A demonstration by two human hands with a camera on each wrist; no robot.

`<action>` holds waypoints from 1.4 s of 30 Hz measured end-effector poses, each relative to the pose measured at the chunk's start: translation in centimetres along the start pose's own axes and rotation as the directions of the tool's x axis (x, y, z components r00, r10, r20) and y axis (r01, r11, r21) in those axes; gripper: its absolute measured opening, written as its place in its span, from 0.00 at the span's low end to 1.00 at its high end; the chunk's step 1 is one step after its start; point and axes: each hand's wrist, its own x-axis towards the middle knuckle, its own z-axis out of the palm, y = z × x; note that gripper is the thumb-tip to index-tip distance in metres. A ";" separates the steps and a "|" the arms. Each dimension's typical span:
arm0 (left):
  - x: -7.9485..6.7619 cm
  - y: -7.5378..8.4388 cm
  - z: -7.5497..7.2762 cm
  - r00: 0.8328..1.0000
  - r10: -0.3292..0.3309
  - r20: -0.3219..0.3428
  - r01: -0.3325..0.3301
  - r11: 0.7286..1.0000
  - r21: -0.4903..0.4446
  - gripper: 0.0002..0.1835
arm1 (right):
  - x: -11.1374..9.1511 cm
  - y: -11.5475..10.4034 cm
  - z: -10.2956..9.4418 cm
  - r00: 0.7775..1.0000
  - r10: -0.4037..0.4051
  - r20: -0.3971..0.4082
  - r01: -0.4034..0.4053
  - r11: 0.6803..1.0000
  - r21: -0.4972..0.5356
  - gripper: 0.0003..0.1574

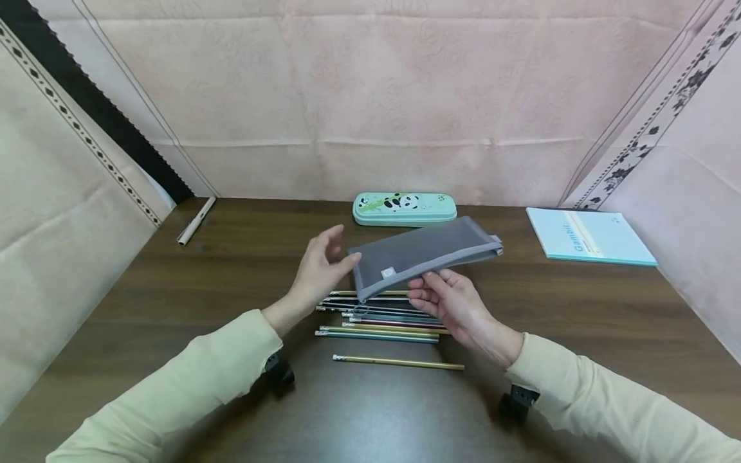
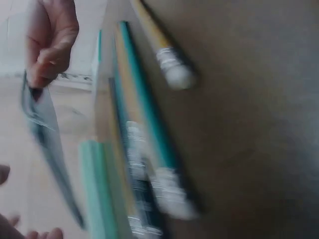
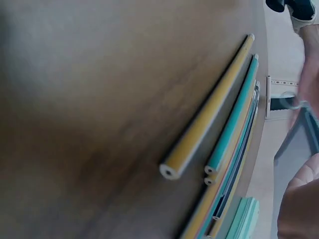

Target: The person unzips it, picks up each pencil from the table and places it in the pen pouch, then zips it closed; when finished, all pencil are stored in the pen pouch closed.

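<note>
A flat grey zip pouch point(image 1: 422, 254) with a small white label is held tilted above the table. My right hand point(image 1: 457, 308) pinches its near edge between thumb and fingers. My left hand point(image 1: 321, 270) is at the pouch's left end, fingers spread; whether the thumb touches it I cannot tell. Beneath the pouch lies a row of several pencils point(image 1: 379, 335), gold, teal and dark, eraser ends to the left. One gold pencil point(image 1: 399, 363) lies apart, nearer to me. In the right wrist view its flat, unsharpened end point(image 3: 172, 171) shows.
A mint pencil case point(image 1: 405, 209) with panda pictures stands behind the pouch. At the back right lies a light blue notebook point(image 1: 590, 236). A white pen-like stick point(image 1: 197, 220) lies at the back left. Cloth walls point(image 1: 376, 96) border the brown table point(image 1: 173, 321).
</note>
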 end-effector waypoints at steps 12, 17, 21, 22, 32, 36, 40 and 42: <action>0.2 4.3 2.9 0.855 0.410 0.317 -0.517 0.718 0.466 0.23 | 0.5 0.0 0.9 0.999 -0.013 0.039 0.017 0.993 -0.115 0.17; 0.4 5.2 2.4 0.867 0.441 0.232 -0.492 0.681 0.542 0.18 | 0.9 -0.1 1.1 0.995 -0.023 0.096 0.042 0.981 -0.191 0.13; 1.0 6.0 1.3 0.896 0.408 0.175 -0.429 0.696 0.575 0.15 | 1.3 -0.5 1.0 0.986 -0.001 0.168 0.047 0.963 -0.267 0.12; 1.2 6.1 0.9 0.903 0.397 0.165 -0.415 0.703 0.577 0.14 | 1.5 -0.6 1.0 0.983 0.008 0.183 0.045 0.958 -0.283 0.12; 0.9 7.0 -4.6 0.912 0.409 0.039 -0.335 0.685 0.647 0.11 | 4.6 -1.6 -0.5 0.951 -0.039 0.306 0.222 0.775 -0.591 0.17; 0.3 6.6 -7.2 0.886 0.463 -0.003 -0.318 0.614 0.723 0.10 | 5.8 -1.2 -0.9 0.922 -0.108 0.371 0.361 0.584 -0.727 0.12; -0.8 6.0 -8.8 0.890 0.456 -0.007 -0.287 0.572 0.769 0.09 | 6.7 -0.9 -0.7 0.917 -0.112 0.382 0.388 0.468 -0.794 0.08; -1.1 5.6 -9.0 0.910 0.415 0.015 -0.274 0.572 0.773 0.09 | 6.9 -0.7 -0.5 0.926 -0.090 0.366 0.366 0.449 -0.815 0.07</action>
